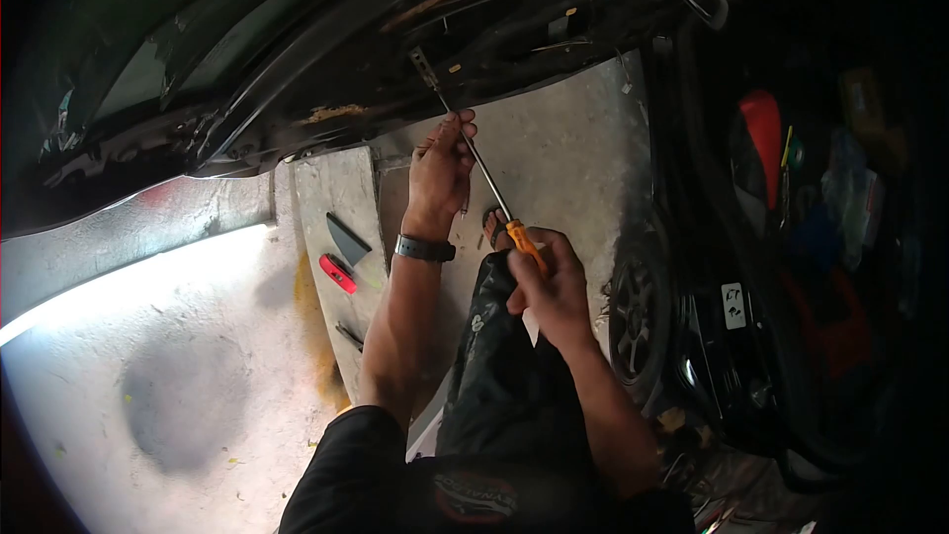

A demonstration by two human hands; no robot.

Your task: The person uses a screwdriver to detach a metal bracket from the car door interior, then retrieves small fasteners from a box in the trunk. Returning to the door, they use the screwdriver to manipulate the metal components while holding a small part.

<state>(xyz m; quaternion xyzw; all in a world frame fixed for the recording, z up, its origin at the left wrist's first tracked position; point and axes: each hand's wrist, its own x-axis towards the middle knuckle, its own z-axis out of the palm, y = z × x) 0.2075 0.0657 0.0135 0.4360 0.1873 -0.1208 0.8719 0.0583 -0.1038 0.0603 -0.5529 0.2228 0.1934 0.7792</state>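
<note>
A long screwdriver (527,244) with an orange handle slants up and to the left. My right hand (554,287) is wrapped round its handle. Higher up, my left hand (443,163) pinches at the screwdriver's metal shaft, a watch on that wrist. Just beyond these fingers, the shaft's upper end meets a small slotted metal piece (424,69) in front of the dark car panel (346,69). Whether the tip is in a screw there is too small to tell.
A red-handled tool (338,274) and a dark triangular blade (348,239) lie on a ledge at the left. A bright light tube (148,272) runs across the far left. At the right stands a wheel (636,316) beside dark bodywork.
</note>
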